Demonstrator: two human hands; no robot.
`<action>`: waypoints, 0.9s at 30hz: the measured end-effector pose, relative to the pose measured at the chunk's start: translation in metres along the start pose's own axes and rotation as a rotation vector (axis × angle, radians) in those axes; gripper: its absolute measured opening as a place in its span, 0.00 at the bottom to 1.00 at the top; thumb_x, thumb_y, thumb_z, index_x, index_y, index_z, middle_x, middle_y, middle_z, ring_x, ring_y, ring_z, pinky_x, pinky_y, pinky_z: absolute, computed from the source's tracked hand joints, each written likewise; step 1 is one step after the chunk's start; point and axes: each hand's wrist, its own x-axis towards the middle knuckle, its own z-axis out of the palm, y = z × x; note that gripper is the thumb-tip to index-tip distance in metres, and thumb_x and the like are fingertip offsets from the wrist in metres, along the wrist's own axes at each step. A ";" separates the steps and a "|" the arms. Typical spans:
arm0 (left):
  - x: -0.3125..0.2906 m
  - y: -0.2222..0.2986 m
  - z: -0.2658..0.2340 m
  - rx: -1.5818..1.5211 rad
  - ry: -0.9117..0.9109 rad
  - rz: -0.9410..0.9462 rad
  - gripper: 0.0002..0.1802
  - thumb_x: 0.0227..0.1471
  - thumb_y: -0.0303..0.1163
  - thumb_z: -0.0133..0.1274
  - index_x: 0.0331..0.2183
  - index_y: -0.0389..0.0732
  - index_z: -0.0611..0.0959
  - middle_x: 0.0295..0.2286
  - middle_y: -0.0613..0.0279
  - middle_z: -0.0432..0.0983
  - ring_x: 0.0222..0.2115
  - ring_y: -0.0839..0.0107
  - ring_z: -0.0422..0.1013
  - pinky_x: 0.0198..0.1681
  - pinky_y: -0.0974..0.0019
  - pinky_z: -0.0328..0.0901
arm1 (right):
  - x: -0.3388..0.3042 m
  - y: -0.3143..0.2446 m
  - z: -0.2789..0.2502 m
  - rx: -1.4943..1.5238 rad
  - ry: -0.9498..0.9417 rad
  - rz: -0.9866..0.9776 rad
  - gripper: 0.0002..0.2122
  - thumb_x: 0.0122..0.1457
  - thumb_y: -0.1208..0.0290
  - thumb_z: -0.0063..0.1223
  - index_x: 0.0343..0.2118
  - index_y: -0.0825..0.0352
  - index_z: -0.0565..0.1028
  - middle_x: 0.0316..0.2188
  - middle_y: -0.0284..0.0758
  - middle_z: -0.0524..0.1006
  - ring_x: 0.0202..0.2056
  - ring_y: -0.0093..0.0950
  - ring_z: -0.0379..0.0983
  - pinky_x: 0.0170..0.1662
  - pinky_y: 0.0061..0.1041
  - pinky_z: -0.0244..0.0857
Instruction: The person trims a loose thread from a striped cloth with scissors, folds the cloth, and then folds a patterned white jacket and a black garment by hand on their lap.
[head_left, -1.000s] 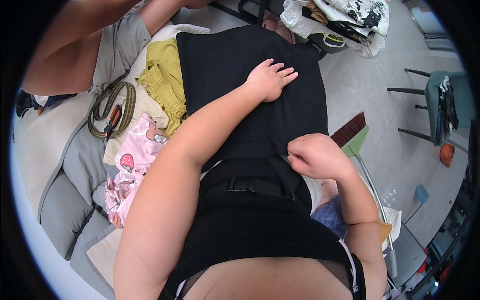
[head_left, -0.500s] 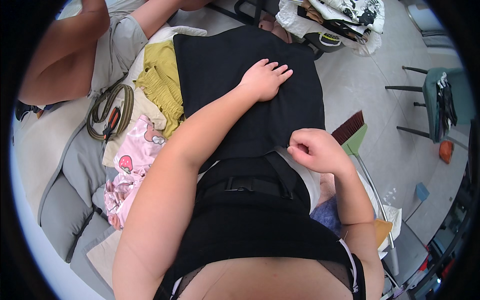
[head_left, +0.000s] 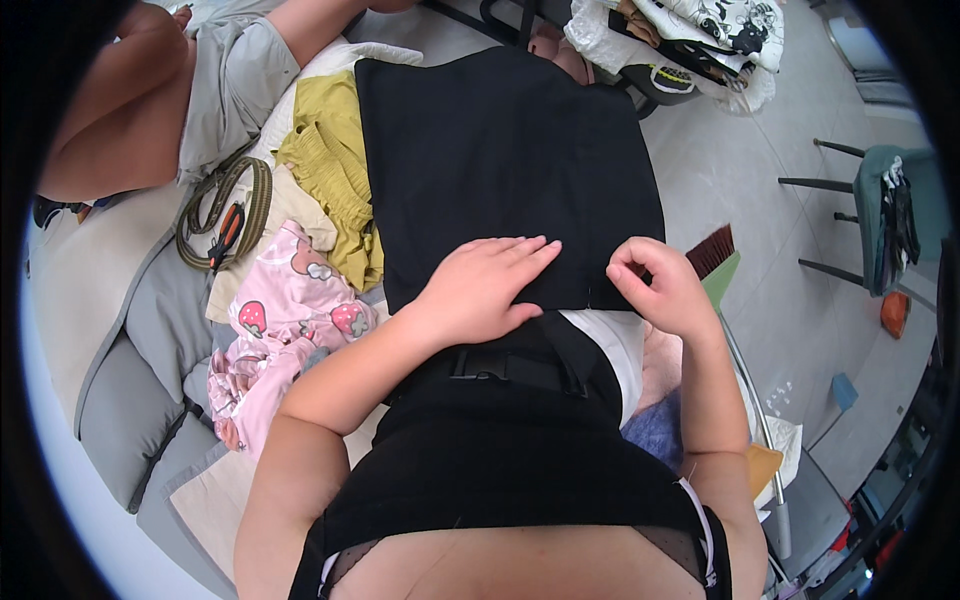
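Note:
A black garment or cloth [head_left: 500,150] is spread out in front of me, fairly smooth, its near edge by my waist. My left hand [head_left: 485,290] lies flat on its near part, fingers stretched to the right and thumb apart. Over the near right corner, my right hand [head_left: 665,285] is closed, thumb against curled fingers. What those fingertips hold, if anything, is hidden. A white cloth [head_left: 610,345] shows just under the black one's near right edge.
At left lie yellow-green shorts [head_left: 335,170], pink printed satin clothing [head_left: 290,310], a coiled webbing strap [head_left: 255,200] and orange-black scissors or pliers [head_left: 230,235]. Another person's bare leg [head_left: 120,130] is at upper left. A broom [head_left: 722,275] and green chair [head_left: 880,200] stand right.
My left hand has drawn back from the far part of the black cloth to its near edge. My right hand has shifted slightly right and away from me, still closed.

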 end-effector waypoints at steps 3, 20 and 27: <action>-0.012 -0.009 -0.009 0.120 -0.046 -0.011 0.36 0.46 0.47 0.59 0.53 0.41 0.72 0.52 0.54 0.69 0.54 0.58 0.65 0.56 0.57 0.60 | -0.008 0.005 0.003 -0.189 0.015 -0.149 0.08 0.50 0.71 0.59 0.30 0.68 0.73 0.28 0.35 0.74 0.32 0.31 0.72 0.38 0.29 0.66; -0.024 -0.016 -0.012 0.217 -0.045 -0.021 0.16 0.41 0.31 0.59 0.38 0.44 0.81 0.46 0.64 0.76 0.50 0.64 0.69 0.49 0.60 0.65 | -0.048 0.062 0.001 -0.464 0.210 0.091 0.29 0.39 0.83 0.49 0.52 0.63 0.71 0.56 0.39 0.68 0.54 0.40 0.66 0.57 0.33 0.60; -0.017 -0.017 -0.035 0.259 0.119 -0.214 0.08 0.40 0.28 0.56 0.28 0.41 0.76 0.31 0.58 0.75 0.33 0.57 0.73 0.33 0.58 0.68 | -0.038 0.064 -0.028 -0.618 0.316 0.109 0.22 0.40 0.82 0.51 0.42 0.61 0.76 0.48 0.35 0.75 0.47 0.38 0.72 0.49 0.31 0.66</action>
